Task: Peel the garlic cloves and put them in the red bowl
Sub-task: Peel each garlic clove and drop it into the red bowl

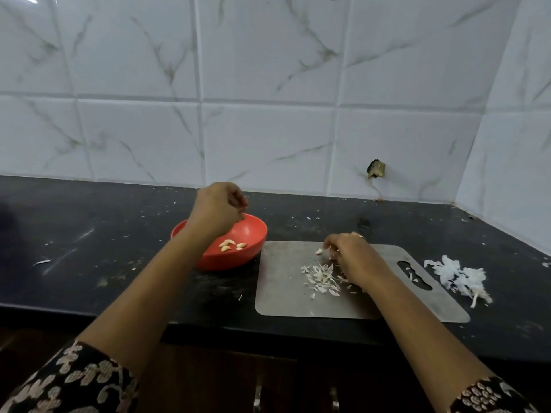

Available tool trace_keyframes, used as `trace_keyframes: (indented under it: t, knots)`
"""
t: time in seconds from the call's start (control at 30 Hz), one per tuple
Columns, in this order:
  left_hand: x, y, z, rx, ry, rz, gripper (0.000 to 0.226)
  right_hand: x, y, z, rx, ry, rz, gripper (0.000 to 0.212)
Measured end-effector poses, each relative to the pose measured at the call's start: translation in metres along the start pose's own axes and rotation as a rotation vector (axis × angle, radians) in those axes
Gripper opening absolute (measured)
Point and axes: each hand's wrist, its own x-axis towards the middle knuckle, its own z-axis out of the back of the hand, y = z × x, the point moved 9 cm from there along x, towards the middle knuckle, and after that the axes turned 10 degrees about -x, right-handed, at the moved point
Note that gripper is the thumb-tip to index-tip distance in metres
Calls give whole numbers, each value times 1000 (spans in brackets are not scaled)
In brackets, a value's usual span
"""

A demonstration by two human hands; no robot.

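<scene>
Garlic peeling on a black counter (89, 234).
Left hand (219, 207) over bowl (232, 262), fingers curled, hold unclear; peeled cloves (231, 245) inside. On board (283, 302): clove (319, 251) beside right hand (354, 257), grip unclear; peels (320, 277) just nearer. Skins (459, 277) right.

One red bowl (226, 260), perhaps five peeled cloves (228, 242), one board (283, 299)

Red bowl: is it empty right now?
No, a few peeled garlic cloves are lying inside the red bowl.
</scene>
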Motion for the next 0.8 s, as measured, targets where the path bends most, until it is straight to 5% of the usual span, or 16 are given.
trace_keyframes:
  t: [0.2,0.4,0.8]
  knots:
    - [-33,-43,-56,-188,127,-123,39,-6,-21,18,235,-123,-93,25]
    - [-45,-25,-129,-28,330,-95,21,-13,-8,15,-132,-55,-7,20]
    - [-36,2,-156,93,301,-73,10,-8,-6,14,-151,-65,-21,15]
